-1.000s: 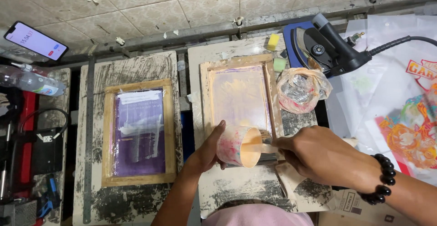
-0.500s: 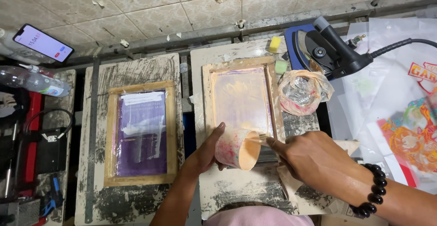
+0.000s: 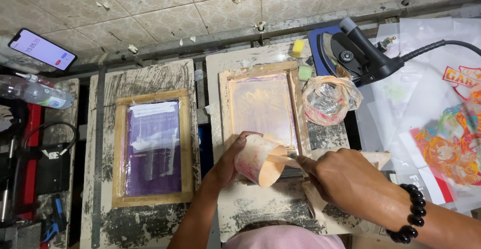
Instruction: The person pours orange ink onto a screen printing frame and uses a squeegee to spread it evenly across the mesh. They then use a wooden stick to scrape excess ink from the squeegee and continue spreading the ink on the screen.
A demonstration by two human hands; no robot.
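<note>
Grip of the left hand (image 3: 228, 166) stays wrapped around a tilted cup (image 3: 258, 160), as half a second ago; the right hand (image 3: 345, 179) keeps its grip closed on a thin scraper (image 3: 286, 158) reaching into the cup's mouth, above the near edge of the wooden screen frame (image 3: 263, 106) on the desk (image 3: 260, 211).

Stained plastic cup (image 3: 256, 160) tilts on its side, mouth lower right, over the wooden screen frame's (image 3: 262, 109) lower edge, centre frame.
</note>
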